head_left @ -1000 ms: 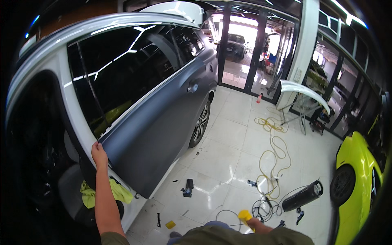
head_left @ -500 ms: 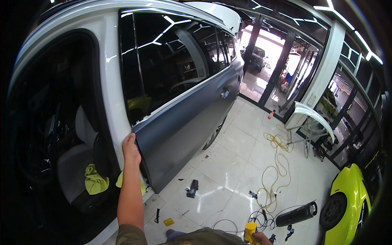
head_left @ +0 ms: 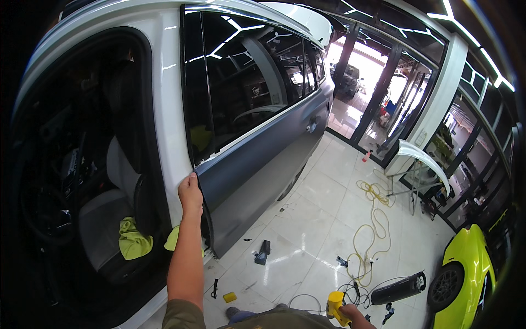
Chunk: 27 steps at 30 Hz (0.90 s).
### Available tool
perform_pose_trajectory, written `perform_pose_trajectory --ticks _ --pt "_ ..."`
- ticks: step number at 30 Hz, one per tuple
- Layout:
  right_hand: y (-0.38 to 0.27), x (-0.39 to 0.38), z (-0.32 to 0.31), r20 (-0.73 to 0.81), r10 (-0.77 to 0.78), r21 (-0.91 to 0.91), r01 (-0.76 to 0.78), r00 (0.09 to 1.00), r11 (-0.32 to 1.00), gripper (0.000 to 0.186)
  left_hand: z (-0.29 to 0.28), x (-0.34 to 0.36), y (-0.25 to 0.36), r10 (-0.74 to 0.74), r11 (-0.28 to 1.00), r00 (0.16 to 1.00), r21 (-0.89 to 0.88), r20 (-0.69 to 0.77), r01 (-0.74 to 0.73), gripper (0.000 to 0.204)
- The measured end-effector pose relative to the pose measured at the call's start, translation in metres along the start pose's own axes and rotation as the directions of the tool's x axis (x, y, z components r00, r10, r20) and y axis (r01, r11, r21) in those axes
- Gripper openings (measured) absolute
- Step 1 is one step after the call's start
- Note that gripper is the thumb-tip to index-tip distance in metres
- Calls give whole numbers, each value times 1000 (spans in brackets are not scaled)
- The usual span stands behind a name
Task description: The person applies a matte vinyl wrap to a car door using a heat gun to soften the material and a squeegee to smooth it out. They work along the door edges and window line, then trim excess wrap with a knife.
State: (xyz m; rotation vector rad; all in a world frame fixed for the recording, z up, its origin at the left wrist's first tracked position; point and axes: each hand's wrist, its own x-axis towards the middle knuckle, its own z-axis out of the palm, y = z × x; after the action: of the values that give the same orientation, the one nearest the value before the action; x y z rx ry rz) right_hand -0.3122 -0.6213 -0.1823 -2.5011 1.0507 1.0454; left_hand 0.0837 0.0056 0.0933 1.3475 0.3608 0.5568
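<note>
My left hand (head_left: pixel 191 192) grips the front edge of the matte dark grey rear door (head_left: pixel 249 181), just below its dark window (head_left: pixel 241 88), beside the white pillar (head_left: pixel 167 120). In my right hand (head_left: pixel 350 312), low in the view, is a yellow power tool (head_left: pixel 335 302), partly hidden. Left of the pillar, the front doorway opens onto a dark cabin with a grey seat (head_left: pixel 101 225). A lime cloth (head_left: pixel 134 241) lies on that seat, and another (head_left: pixel 172 237) shows at the sill behind my left forearm.
Coiled yellow hose (head_left: pixel 372 219), cables, a black cylinder (head_left: pixel 394 290), dark pieces (head_left: pixel 263 252) and a yellow pad (head_left: pixel 229 297) lie on the tiled floor (head_left: pixel 307 214). At right stand a white panel on a stand (head_left: pixel 424 159) and a lime car (head_left: pixel 460 252). Glass doors (head_left: pixel 372 93) stand behind.
The view has shifted, so the car and my left hand appear further right and more of the cabin shows. My left hand stays on the door edge; the yellow tool stays in my right hand.
</note>
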Motion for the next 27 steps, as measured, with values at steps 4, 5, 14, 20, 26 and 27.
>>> perform_pose_trajectory --ticks 4,5,14,20,26,27 --pt "12 4 14 30 41 92 -44 999 995 51 -2 -5 -2 68 994 998 81 0 -68 39" --pt "18 5 18 34 57 124 -61 998 990 51 -1 -6 -2 81 991 997 106 12 -82 38" --pt "-6 -35 0 30 60 109 -63 998 992 48 4 -7 -14 332 916 932 287 -146 -281 28" --pt "17 -42 5 10 -52 89 51 999 995 49 -10 -23 -25 248 964 969 99 -3 -246 33" --pt "55 -38 9 91 -228 -110 237 969 965 45 -34 -43 -32 -144 934 934 -267 327 237 34" --pt "22 -56 -5 90 -197 -118 206 976 971 45 -46 -47 -34 -167 939 927 -233 337 253 34"
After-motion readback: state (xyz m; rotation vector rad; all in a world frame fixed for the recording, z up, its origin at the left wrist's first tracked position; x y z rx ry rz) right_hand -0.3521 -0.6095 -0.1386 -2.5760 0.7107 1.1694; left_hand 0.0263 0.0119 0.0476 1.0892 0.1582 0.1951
